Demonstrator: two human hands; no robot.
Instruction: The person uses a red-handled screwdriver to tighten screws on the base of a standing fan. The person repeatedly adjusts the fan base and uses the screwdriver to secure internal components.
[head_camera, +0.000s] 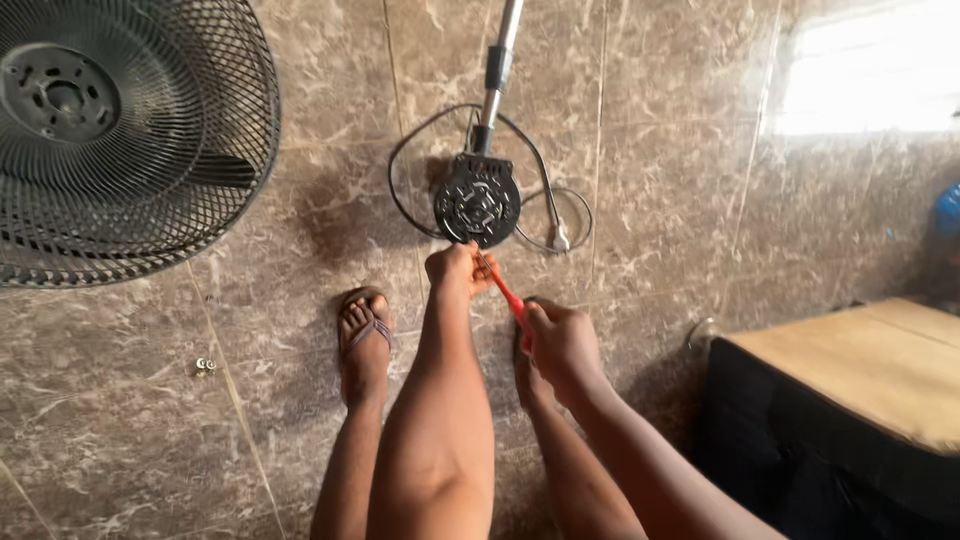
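The brown marbled tile floor (700, 200) carries a black fan grille (120, 130) far left of the fingers, a round fan base (477, 200) with its cord (545, 215) just beyond them, and small screws (205, 365).

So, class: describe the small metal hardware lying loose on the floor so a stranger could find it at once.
Start at the black fan grille top left on the tiled floor. Just below its rim, left of the sandalled foot, lie the screws: tiny, shiny, the only loose bits there.

you stand on a brown marbled tile floor (700, 180) with pale grout lines. bright daylight washes over the tiles at upper right (870, 70). a low dark piece of furniture with a tan top (880, 370) sits at lower right. a blue object (948, 212) shows at the right edge.
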